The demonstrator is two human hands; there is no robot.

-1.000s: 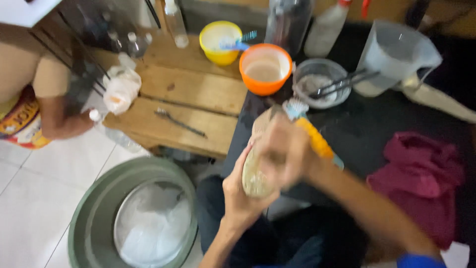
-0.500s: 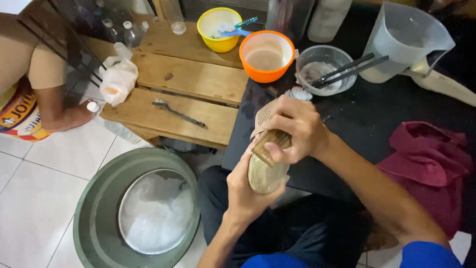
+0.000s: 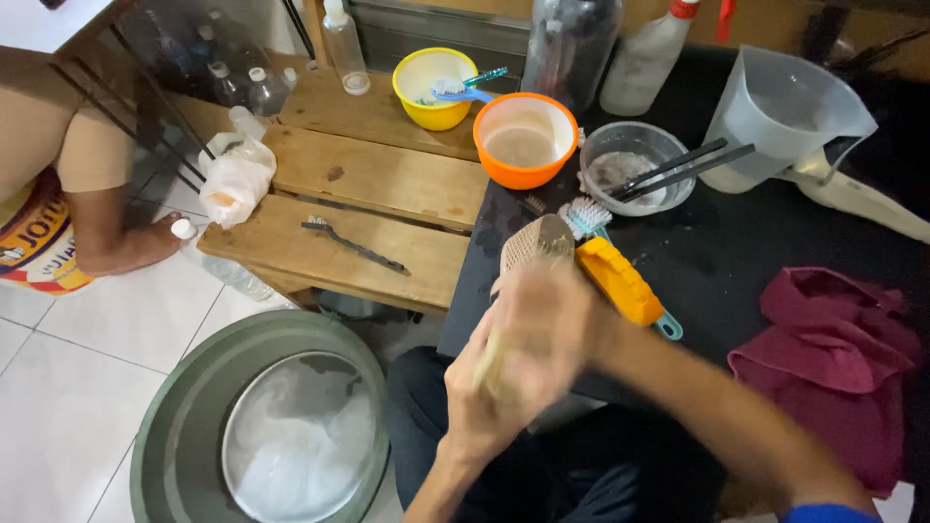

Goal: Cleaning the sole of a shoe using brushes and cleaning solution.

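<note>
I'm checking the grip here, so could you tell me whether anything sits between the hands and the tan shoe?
Nothing visible does. The left hand and right hand, both motion-blurred, are wrapped directly around the tan shoe; the yellow brush lies beside it on the black mat.

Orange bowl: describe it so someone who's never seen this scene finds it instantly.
Start at the wooden slatted bench at upper centre, beside the black mat. At the bench's right end, where wood meets mat, sits the orange bowl, round with a pale inside. Its neighbours differ: the yellow bowl to its left holds a toothbrush, and the clear bowl to its right carries dark sticks.
</note>
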